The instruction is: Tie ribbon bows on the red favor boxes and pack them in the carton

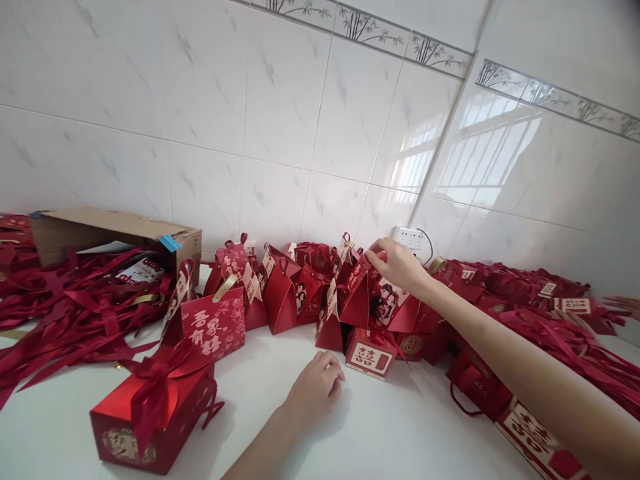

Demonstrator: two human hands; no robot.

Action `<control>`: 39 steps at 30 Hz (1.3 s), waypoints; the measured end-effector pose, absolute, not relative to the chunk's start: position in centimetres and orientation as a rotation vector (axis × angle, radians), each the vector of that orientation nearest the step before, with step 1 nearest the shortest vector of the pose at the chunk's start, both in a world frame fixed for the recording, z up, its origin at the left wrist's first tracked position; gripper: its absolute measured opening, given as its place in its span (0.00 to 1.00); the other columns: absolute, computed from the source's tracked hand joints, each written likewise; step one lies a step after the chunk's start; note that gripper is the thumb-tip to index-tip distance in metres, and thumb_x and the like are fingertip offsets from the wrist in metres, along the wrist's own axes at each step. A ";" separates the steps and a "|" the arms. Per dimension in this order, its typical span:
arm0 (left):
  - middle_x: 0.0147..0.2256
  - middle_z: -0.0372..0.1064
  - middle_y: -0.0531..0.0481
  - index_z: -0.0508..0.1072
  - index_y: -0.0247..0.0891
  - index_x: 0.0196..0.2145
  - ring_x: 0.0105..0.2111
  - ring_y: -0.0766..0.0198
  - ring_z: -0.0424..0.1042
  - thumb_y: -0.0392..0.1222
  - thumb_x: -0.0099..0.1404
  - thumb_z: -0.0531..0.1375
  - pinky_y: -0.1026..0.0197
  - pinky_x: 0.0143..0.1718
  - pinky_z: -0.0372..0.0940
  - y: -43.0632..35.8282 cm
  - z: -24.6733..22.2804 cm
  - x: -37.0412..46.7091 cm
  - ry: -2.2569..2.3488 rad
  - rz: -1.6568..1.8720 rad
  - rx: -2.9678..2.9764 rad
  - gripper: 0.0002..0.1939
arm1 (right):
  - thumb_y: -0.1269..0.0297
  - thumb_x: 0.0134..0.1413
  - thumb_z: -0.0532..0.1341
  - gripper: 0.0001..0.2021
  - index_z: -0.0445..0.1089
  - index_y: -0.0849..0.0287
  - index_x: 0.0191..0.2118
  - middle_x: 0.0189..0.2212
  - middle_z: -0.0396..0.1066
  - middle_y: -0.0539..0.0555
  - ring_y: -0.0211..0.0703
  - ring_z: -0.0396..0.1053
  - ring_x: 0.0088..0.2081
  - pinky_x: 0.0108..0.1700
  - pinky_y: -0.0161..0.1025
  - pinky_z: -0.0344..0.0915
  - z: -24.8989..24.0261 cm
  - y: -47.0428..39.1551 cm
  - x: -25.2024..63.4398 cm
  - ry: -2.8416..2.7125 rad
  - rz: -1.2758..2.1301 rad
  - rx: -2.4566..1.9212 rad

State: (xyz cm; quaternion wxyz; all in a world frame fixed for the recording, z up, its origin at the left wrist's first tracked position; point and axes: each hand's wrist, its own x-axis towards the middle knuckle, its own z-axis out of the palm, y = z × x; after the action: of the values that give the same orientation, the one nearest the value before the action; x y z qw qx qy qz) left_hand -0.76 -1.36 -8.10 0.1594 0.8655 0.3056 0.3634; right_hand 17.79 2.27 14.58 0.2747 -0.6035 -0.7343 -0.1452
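My right hand (397,267) reaches over the cluster of candy boxes, its fingers pinched at the top of a red gift box (356,293) with white lettering. What lies exactly between those fingertips is partly hidden. On the white table, my left hand (316,383) rests loosely curled with nothing visible in it. Just beyond it sits a small red box with a cream double-happiness label (370,357). A box printed with a cartoon couple (385,303) stands below my right hand. Several peaked red boxes with ribbon loops, such as this one (286,300), are grouped along the wall.
A red box with a ribbon bow (155,407) stands at front left, before a lettered peaked box (215,323). An open cardboard carton (117,223) spills red ribbons at left. More red boxes (505,300) fill the right side. A white power strip (409,237) is by the tiled wall.
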 end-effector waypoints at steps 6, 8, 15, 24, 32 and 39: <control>0.36 0.69 0.47 0.71 0.38 0.32 0.39 0.60 0.70 0.28 0.59 0.50 0.56 0.41 0.69 -0.7 -8.2 -1.2 0.865 1.039 2.457 0.11 | 0.72 0.59 0.50 0.11 0.64 0.58 0.27 0.21 0.67 0.52 0.39 0.63 0.24 0.30 0.37 0.60 8.4 -6.9 14.5 -2.407 -0.565 -0.737; 0.36 0.68 0.47 0.70 0.38 0.32 0.39 0.59 0.70 0.27 0.59 0.49 0.55 0.41 0.69 -0.5 -8.2 -1.5 0.850 1.054 2.464 0.12 | 0.70 0.60 0.50 0.12 0.63 0.58 0.26 0.19 0.66 0.52 0.39 0.61 0.22 0.28 0.38 0.59 5.2 -8.7 13.7 -2.401 -0.594 -0.688; 0.36 0.68 0.47 0.69 0.39 0.36 0.38 0.61 0.71 0.29 0.62 0.50 0.57 0.37 0.70 -1.7 -6.3 -2.0 0.747 1.240 2.599 0.11 | 0.70 0.58 0.52 0.06 0.65 0.59 0.39 0.35 0.71 0.57 0.46 0.73 0.35 0.34 0.41 0.71 -4.4 -11.3 14.8 -1.903 -0.023 -1.353; 0.44 0.68 0.42 0.67 0.37 0.44 0.50 0.56 0.69 0.26 0.61 0.53 0.54 0.49 0.68 -11.0 -1.3 -8.7 0.918 1.756 2.514 0.15 | 0.61 0.62 0.50 0.11 0.67 0.58 0.36 0.41 0.68 0.62 0.49 0.75 0.41 0.42 0.43 0.73 -11.0 -11.8 18.4 -1.926 -0.008 -1.349; 0.55 0.59 0.36 0.58 0.38 0.54 0.58 0.47 0.60 0.46 0.53 0.65 0.40 0.59 0.54 -11.6 -1.2 -20.8 1.972 2.179 1.551 0.33 | 0.54 0.62 0.47 0.15 0.67 0.56 0.36 0.42 0.69 0.59 0.47 0.75 0.37 0.31 0.40 0.73 -12.4 -11.5 18.7 -1.933 -0.146 -1.410; 0.64 0.41 0.28 0.39 0.35 0.63 0.63 0.42 0.49 0.50 0.42 0.69 0.40 0.62 0.50 -10.5 -4.9 -18.6 1.987 1.734 1.298 0.59 | 0.56 0.62 0.49 0.13 0.66 0.56 0.37 0.41 0.69 0.59 0.46 0.76 0.39 0.36 0.39 0.74 -12.4 -11.3 18.8 -1.978 -0.155 -1.331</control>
State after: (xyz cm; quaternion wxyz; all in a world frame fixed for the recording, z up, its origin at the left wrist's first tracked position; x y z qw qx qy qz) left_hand -18.64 -10.52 -4.87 0.1010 0.4394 0.6726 0.5868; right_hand 18.81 -11.30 -12.44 0.3675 -0.5181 -0.7700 -0.0604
